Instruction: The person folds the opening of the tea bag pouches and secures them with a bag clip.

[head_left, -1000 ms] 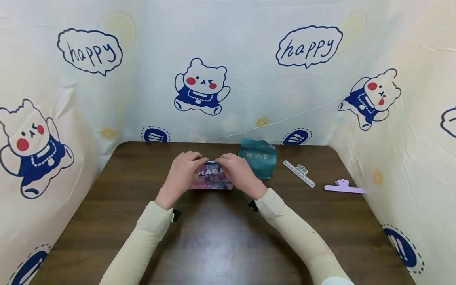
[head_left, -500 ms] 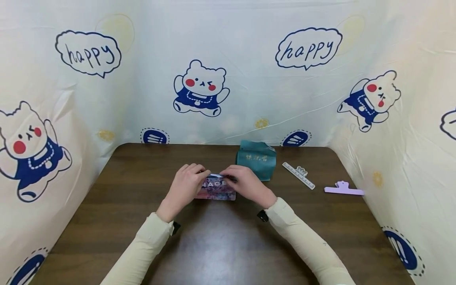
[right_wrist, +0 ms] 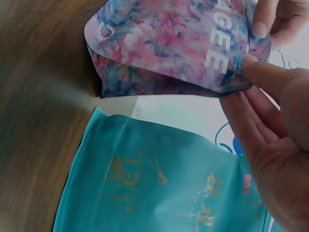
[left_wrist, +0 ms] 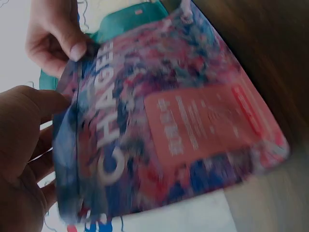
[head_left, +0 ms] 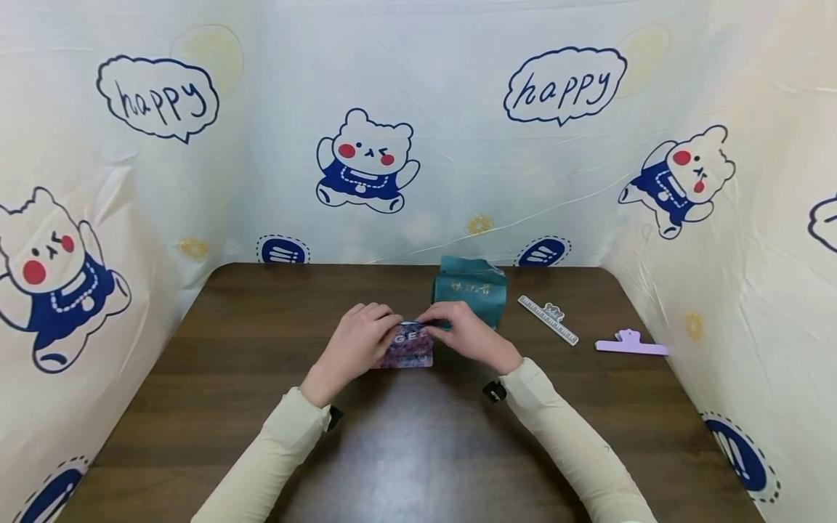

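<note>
A pink, blue and purple patterned pouch [head_left: 408,350] with white CHAGEE lettering stands on the table, between the hands. My left hand [head_left: 360,338] pinches the left part of its top edge, covering that side in the head view. At the top right corner, my right hand [head_left: 467,335] grips the edge between thumb and fingers. The left wrist view shows the pouch's front [left_wrist: 159,111] with a salmon-coloured label. In the right wrist view its side gusset [right_wrist: 140,79] bulges out. Just behind the right hand stands a teal pouch [right_wrist: 159,174] with gold characters.
To the right lie a clear ruler-shaped clip [head_left: 548,319] and a lilac bar clip [head_left: 631,344], apart from each other. The brown wooden table [head_left: 405,450] is ringed at the back and sides by a printed cloth [head_left: 458,167].
The patterned pouch and both hands came nearer the front, then shifted right. The left hand now covers more of the lettering. The teal pouch and both clips stayed put.
</note>
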`<state>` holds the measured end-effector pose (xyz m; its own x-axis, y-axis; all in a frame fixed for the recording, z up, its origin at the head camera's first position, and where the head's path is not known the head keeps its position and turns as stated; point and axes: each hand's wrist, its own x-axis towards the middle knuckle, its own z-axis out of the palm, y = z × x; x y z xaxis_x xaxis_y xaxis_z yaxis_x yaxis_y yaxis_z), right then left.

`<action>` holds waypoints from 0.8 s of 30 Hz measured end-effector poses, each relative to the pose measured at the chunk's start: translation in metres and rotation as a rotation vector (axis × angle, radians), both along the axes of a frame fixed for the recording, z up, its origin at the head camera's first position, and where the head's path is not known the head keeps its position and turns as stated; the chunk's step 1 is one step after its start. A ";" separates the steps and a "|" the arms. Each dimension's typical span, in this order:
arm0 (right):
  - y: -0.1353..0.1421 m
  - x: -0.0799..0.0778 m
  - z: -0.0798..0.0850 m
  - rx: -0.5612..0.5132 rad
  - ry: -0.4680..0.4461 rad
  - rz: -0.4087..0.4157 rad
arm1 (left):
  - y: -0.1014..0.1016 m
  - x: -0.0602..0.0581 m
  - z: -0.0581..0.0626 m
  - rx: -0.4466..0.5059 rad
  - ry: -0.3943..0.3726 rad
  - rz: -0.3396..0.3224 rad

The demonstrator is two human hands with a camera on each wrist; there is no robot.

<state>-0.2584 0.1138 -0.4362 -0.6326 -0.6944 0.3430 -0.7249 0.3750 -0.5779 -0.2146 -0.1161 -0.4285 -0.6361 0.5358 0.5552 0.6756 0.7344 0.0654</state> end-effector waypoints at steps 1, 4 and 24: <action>0.000 -0.001 0.000 -0.002 0.001 0.002 | 0.004 -0.001 0.000 0.005 -0.006 -0.011; 0.001 -0.003 -0.002 -0.018 0.010 0.004 | 0.014 -0.004 -0.003 0.015 -0.015 -0.029; 0.007 0.000 -0.006 -0.043 -0.009 -0.008 | 0.022 -0.008 -0.012 0.006 -0.008 0.001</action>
